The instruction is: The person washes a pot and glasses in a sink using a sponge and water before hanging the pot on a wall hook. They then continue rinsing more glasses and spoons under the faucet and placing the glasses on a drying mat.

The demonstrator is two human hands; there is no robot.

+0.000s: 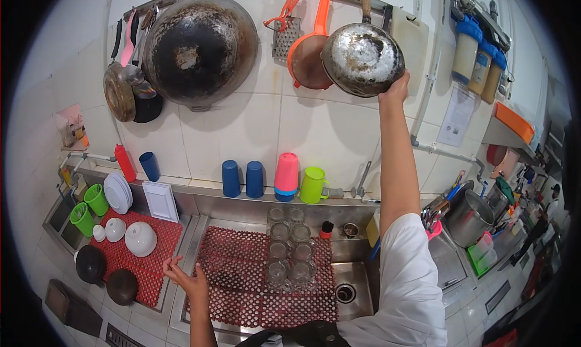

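My right hand [395, 88] is raised to the wall and grips the lower right rim of a small scorched pan [363, 59], whose wooden handle points up to the rack. Just left of that pan hangs an orange strainer [310, 59]. My left hand [186, 278] is over the left edge of the sink counter, fingers apart, holding nothing. Beside it lies a red perforated mat [230, 274], with several upturned glass mugs [290, 250] in rows on its right part.
A large wok [200, 50] and a grater [286, 38] hang on the wall. Cups [286, 174] line the ledge. White bowls [141, 238] and dark bowls [122, 286] sit at left. A steel pot [469, 217] stands at right, with a person [554, 204] beyond.
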